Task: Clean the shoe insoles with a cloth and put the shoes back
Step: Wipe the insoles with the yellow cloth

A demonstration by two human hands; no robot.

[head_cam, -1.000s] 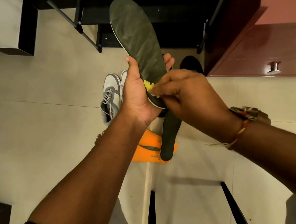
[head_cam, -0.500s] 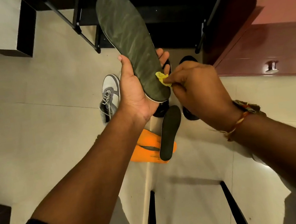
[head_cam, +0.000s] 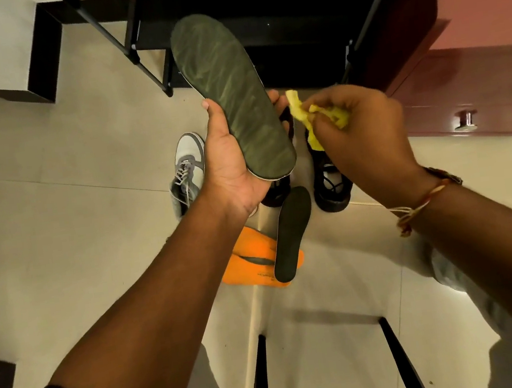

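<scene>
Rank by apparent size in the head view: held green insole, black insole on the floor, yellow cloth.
1. green insole, largest, but held nearer the camera, so partly inflated.
2. black insole.
3. yellow cloth, bunched in the right hand, partly hidden.

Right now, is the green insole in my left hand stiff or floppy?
Probably fairly stiff: the green insole juts past the left hand without drooping. Likely light: a grip near its heel end alone holds it up.

Tiled floor [head_cam: 58, 239]: grey sneaker [head_cam: 188, 170], orange insole [head_cam: 252, 259]
</scene>
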